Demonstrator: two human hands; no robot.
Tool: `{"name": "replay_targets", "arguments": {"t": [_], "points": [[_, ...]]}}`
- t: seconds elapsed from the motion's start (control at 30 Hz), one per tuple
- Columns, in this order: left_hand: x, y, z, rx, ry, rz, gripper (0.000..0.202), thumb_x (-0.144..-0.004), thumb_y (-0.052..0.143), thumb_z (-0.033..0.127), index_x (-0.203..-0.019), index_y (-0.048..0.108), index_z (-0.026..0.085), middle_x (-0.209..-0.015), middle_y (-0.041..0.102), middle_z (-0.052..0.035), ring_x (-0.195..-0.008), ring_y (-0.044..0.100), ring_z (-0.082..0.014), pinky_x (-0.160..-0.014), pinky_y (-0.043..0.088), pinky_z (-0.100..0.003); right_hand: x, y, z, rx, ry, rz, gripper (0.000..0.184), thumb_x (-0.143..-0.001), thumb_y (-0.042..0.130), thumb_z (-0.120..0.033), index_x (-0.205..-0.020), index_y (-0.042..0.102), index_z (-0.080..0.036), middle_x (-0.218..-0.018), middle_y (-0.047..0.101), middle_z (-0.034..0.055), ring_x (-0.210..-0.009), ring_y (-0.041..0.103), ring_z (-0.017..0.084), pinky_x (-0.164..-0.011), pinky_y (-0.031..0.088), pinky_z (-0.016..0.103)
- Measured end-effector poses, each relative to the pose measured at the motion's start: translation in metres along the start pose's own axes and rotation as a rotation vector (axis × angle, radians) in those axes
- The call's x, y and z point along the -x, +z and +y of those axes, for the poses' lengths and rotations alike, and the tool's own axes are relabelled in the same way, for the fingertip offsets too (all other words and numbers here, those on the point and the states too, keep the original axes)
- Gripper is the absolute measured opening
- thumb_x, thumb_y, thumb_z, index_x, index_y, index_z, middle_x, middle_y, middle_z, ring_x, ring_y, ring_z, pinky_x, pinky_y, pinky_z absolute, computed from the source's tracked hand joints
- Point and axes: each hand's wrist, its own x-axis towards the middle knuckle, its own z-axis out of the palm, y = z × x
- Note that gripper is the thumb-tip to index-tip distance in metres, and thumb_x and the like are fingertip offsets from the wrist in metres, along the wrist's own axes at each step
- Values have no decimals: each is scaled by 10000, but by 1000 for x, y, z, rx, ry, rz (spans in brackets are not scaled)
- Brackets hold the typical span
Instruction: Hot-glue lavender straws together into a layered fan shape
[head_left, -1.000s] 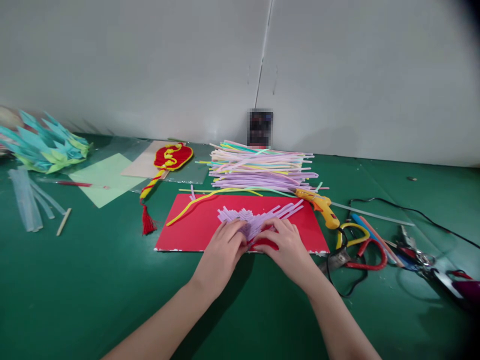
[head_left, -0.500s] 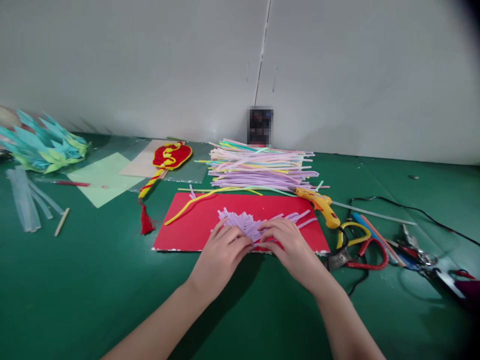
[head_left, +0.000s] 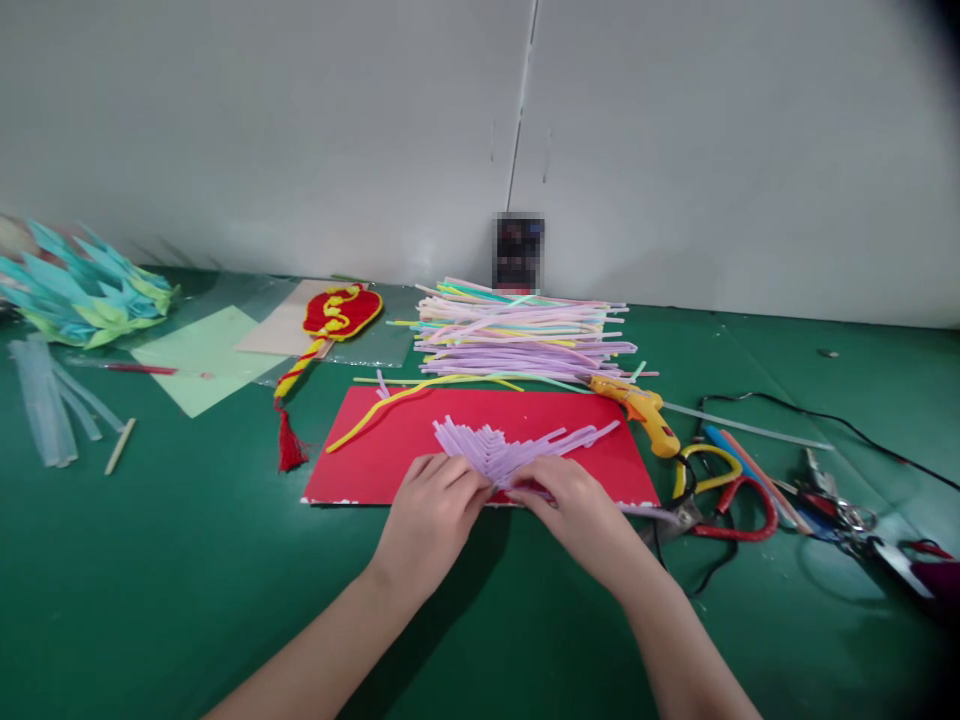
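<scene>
A woven piece of purple pipe cleaners (head_left: 489, 448), laid in a V-shaped herringbone pattern, lies on a red board (head_left: 420, 425). My left hand (head_left: 441, 500) is closed at its lower point, with thumb and fingertips pinching the strands. Just to the right, my right hand (head_left: 570, 502) pinches a purple pipe cleaner, whose far end (head_left: 646, 512) pokes out past the wrist over the board's edge. The hands are close together, and their fingertips partly cover the bottom of the weave. Loose purple ends fan out to the upper right.
Behind the board lies a bundle of pastel pipe cleaners (head_left: 525, 330). A yellow glue gun (head_left: 645, 412) and scissors (head_left: 739, 510) sit at the right. To the left are a red-and-yellow tasselled fan (head_left: 341, 312), green paper (head_left: 199, 360) and clear strips (head_left: 45, 405).
Both hands have shifted down toward the board's front edge, uncovering more of the weave. One purple strand's end has swung from the upper right down to the front edge.
</scene>
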Motion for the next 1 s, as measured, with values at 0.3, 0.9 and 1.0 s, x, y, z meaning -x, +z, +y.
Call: {"name": "replay_targets", "arguments": {"t": [0.3,0.9,1.0], "points": [[1,9,-7,46,-20,26,125,-910,476,178,-932,600,181,-882,639,-33,-817,584,-184,-751,459,-336,-4,6,7,-20,4,95,50,-843,571,-177,-826,608,-206,-954,608,58,-902,584,190,-805,478,334],[1,6,-4,272,-191,26,83,-884,531,233,-894,607,201,-845,658,-18,-784,621,-170,-689,504,-292,-2,0,2,-37,-66,199,153,-882,516,-202,-830,660,-216,-832,632,40,-792,585,163,-722,479,282],[0,3,-1,351,-215,-33,113,-893,517,248,-910,622,209,-847,672,-5,-763,625,-151,-658,495,-255,-1,-4,3,26,-119,201,164,-885,519,-216,-851,679,-221,-853,649,46,-799,577,172,-728,464,308]]}}
